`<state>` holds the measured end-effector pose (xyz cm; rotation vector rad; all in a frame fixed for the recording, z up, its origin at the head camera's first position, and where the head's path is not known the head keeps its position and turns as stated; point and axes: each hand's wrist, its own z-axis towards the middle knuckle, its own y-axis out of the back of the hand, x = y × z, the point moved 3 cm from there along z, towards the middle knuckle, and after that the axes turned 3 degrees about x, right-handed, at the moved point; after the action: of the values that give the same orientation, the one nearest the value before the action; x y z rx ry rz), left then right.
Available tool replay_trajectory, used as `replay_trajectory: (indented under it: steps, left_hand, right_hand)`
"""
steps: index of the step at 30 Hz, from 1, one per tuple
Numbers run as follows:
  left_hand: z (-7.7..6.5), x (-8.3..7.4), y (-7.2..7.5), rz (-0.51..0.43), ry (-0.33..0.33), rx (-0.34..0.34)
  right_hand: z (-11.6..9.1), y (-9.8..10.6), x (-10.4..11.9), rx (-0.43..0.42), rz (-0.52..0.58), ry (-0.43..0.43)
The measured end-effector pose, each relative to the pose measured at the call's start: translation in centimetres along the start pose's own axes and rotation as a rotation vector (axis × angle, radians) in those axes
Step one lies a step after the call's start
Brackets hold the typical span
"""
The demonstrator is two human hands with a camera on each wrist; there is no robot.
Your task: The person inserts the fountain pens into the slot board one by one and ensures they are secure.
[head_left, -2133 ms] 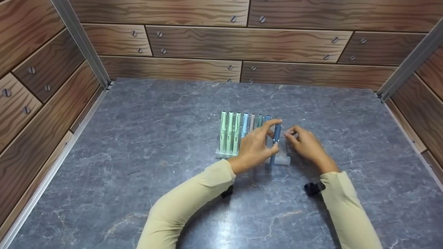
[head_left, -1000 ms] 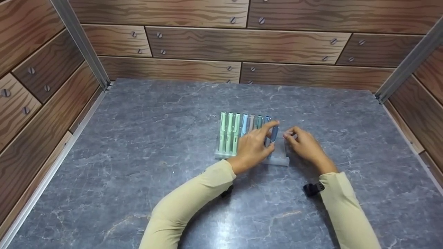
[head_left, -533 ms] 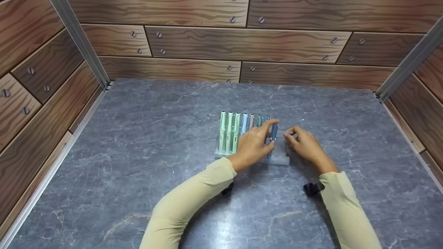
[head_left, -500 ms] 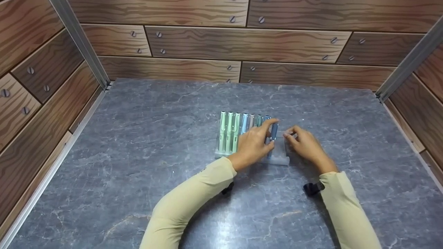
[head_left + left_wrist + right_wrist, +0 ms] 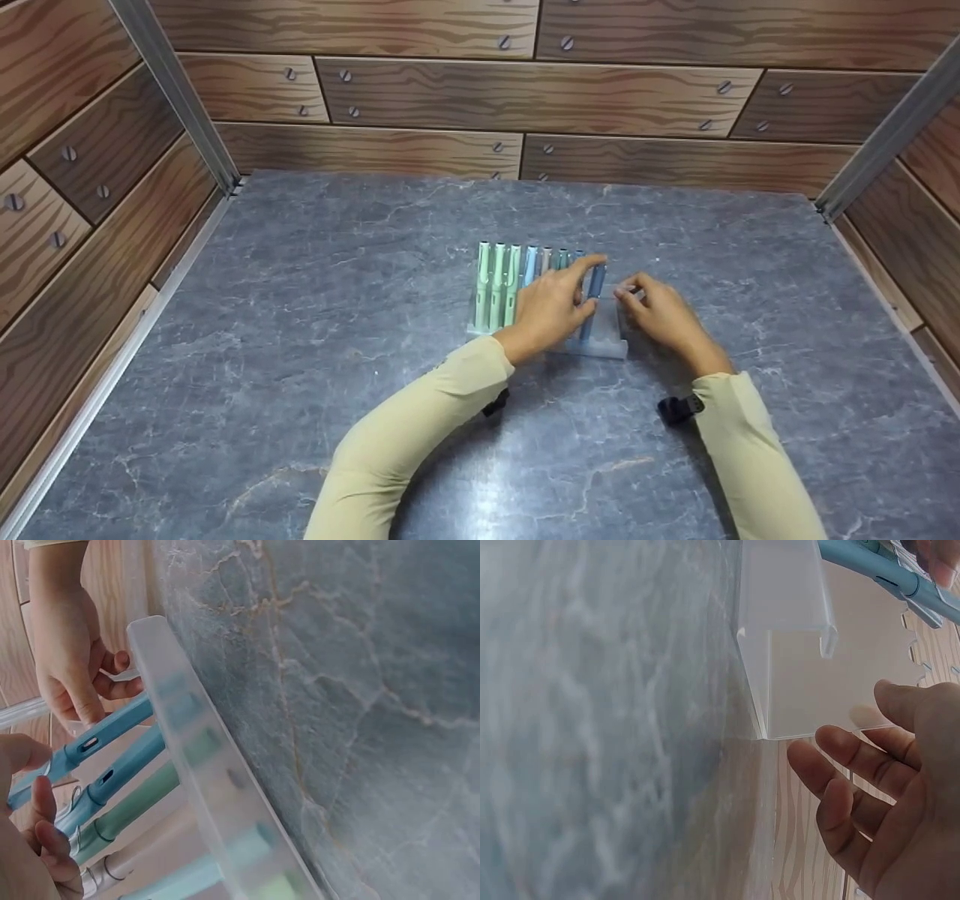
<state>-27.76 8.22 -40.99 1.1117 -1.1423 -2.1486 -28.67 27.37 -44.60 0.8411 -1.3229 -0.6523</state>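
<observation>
Pens stand side by side in a translucent pen stand point(image 5: 609, 348). At the left are three mint-green pens point(image 5: 496, 292), then a light blue pen point(image 5: 531, 264), a greyish-pink pen point(image 5: 547, 259), a dark green pen point(image 5: 563, 259) and a blue pen point(image 5: 124, 774). My left hand point(image 5: 546, 309) pinches the last blue pen point(image 5: 598, 282) by its cap, index finger near the top and thumb lower. This pen leans in the stand, its lower end behind the front lip. My right hand point(image 5: 664, 319) holds the stand's right edge between thumb and fingers.
The stand sits mid-table on a grey marbled tabletop point(image 5: 337, 300). Wood-patterned panels point(image 5: 450, 90) enclose the back and sides, with metal posts point(image 5: 180, 97) at the corners. A black wrist camera point(image 5: 679, 409) hangs by the right sleeve.
The blue pen in my left hand has come down from over the front lip into the stand beside the other blue one. My right hand has stayed at the stand's edge.
</observation>
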Motion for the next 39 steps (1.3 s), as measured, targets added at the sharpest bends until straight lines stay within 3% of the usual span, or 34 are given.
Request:
replay_trajectory:
  steps: [19, 26, 39]
  left_hand:
    - [-0.3, 0.5, 0.3, -0.014, 0.051, 0.023]
    - [-0.6, 0.9, 0.5, -0.031, 0.031, 0.011]
    - [-1.0, 1.1, 1.5, -0.072, 0.016, 0.037]
  right_hand:
    - [0.0, -0.2, -0.1, 0.009, -0.007, -0.009]
    - [0.0, -0.2, 0.1, -0.022, -0.008, 0.013]
    - [-0.3, 0.2, 0.5, -0.004, -0.030, 0.023]
